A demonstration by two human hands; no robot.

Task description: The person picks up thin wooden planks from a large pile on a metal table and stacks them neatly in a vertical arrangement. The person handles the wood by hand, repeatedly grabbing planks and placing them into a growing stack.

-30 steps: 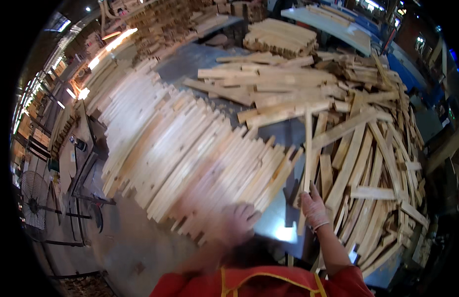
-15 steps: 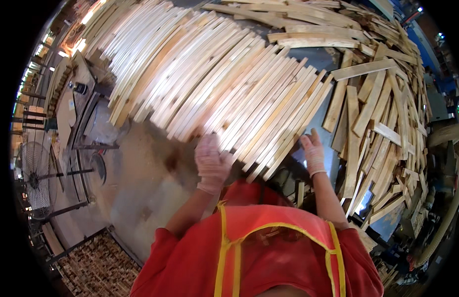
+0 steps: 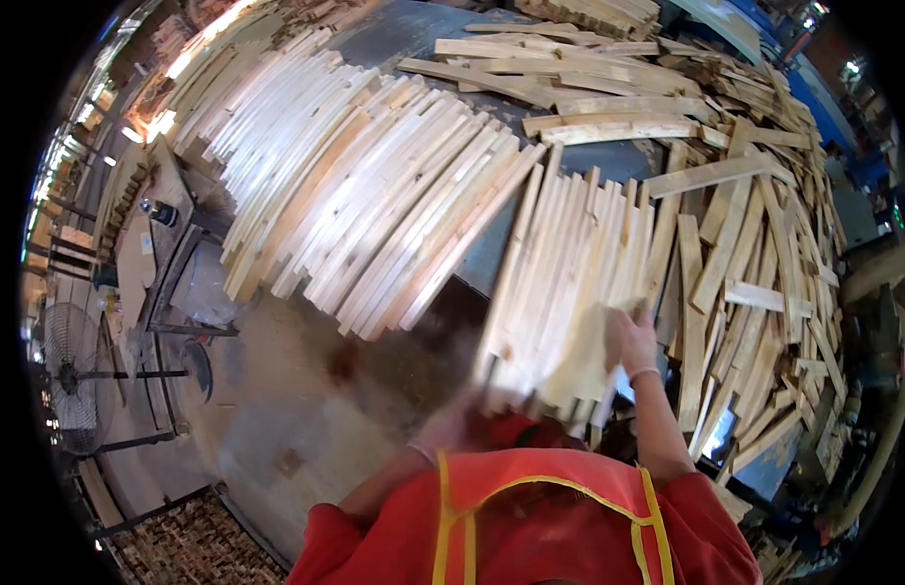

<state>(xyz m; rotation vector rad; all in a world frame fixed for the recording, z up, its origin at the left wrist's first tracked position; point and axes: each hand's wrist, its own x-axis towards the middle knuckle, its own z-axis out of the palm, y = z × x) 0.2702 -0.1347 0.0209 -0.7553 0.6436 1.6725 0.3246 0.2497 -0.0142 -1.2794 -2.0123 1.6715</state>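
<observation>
A bundle of pale wooden strips [image 3: 555,283] stands apart from the row, its near ends smeared by motion. My right hand [image 3: 635,343], in a thin pale glove, is closed against the bundle's right side. At its near left corner, my left hand [image 3: 452,421] presses in, blurred, with its fingers partly hidden. Between them the two hands hold the bundle together. To the left lies the remaining row of wooden strips [image 3: 374,185], side by side on the blue-grey table [image 3: 491,239].
Loose boards [image 3: 735,234] lie in a jumbled heap on the right, and more boards [image 3: 589,73] lie at the back. On the left stand a wire-cage fan [image 3: 70,380] and a workbench with a bottle [image 3: 160,211]. A crate of short wood pieces [image 3: 194,541] sits lower left.
The right-hand part of the row has been split off as a bundle and shifted right, opening a gap. My left hand has moved down and slightly right; my right hand now meets the bundle's side.
</observation>
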